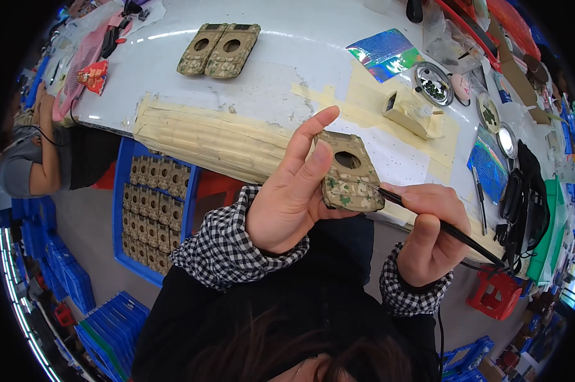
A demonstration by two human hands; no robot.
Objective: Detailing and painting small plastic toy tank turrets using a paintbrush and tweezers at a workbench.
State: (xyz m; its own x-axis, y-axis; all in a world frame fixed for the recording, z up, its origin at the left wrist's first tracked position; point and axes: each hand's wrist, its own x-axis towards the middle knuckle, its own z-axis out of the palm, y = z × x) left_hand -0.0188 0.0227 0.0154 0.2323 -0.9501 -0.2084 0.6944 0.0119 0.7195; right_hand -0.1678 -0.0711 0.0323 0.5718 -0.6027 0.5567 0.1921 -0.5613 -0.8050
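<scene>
My left hand point(287, 207) holds up a camouflage-patterned toy tank hull point(351, 191) above the table's near edge. It has a round hole in its upper face, and my index finger stretches out past it. In my right hand point(437, 229) is a slim black pointed tool point(472, 242), pinched between the fingers. Its tip is at the hull's right side; whether it is a fine brush or tweezers I cannot tell. Two similar tank hulls point(219, 51) lie side by side farther back on the white table point(287, 44).
A blue crate point(117, 226) at lower left holds several rows of hulls. Shiny foil sheets point(386, 52), a round metal dish point(432, 83) with dark green bits and a cream block point(405, 116) lie at right. Yellowish tape point(204, 134) covers the near edge. Another person point(36, 165) sits at left.
</scene>
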